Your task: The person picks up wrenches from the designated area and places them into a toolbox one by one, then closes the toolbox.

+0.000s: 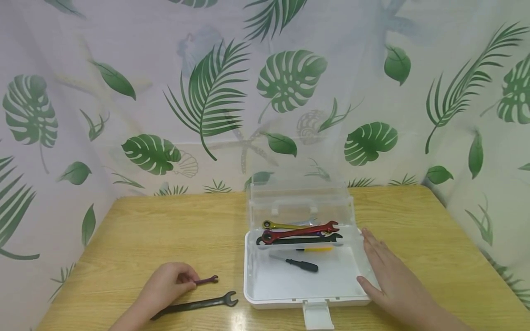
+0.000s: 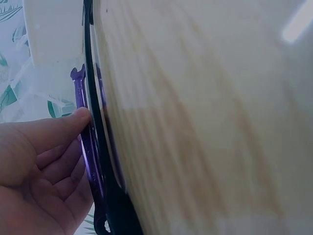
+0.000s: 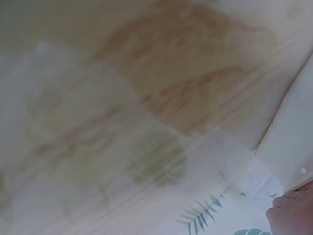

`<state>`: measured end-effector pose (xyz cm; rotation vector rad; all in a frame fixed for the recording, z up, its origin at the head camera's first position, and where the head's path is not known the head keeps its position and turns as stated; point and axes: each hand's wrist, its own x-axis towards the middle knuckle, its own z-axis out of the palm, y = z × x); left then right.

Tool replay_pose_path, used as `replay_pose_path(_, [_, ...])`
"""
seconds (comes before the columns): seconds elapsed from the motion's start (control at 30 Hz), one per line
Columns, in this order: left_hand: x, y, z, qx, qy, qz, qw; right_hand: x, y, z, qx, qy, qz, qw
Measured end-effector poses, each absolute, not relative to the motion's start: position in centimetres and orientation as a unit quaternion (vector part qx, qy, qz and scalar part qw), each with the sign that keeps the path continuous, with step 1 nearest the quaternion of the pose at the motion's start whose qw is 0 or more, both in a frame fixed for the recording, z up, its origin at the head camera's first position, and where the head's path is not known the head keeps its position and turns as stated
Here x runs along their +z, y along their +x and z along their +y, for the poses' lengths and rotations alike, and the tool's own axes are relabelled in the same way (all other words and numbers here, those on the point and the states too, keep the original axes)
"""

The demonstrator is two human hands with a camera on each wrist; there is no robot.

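Observation:
My left hand (image 1: pixel 167 286) pinches a small purple wrench (image 1: pixel 208 279) between thumb and fingers, low over the table. Beside it, nearer to me, lies a larger black wrench (image 1: pixel 203 304) with its open end pointing right. In the left wrist view the purple wrench (image 2: pixel 89 159) runs alongside the black wrench (image 2: pixel 99 137), the thumb pressing on its shaft. My right hand (image 1: pixel 395 282) rests against the right wall of a white toolbox (image 1: pixel 265 305), fingers straight. Only some fingers of the right hand (image 3: pixel 296 210) show in the right wrist view.
Inside the toolbox lie a red wrench (image 1: pixel 302 231), a yellow one (image 1: pixel 283 225), a black one and others, plus a black-handled screwdriver (image 1: pixel 303 265) and a yellow handle (image 1: pixel 318 249). The clear lid (image 1: pixel 300 193) stands raised at the back; the white latch (image 1: pixel 318 316) hangs in front.

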<state>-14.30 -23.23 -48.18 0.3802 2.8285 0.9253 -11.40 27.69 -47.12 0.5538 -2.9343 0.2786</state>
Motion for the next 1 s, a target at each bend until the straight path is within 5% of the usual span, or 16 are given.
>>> replay_pose_path(1.0, [-45.4,-15.1,-20.5,0.387,0.075,0.918,0.046,-47.3,-11.5,27.7,0.083,0.194,-0.974,0.085])
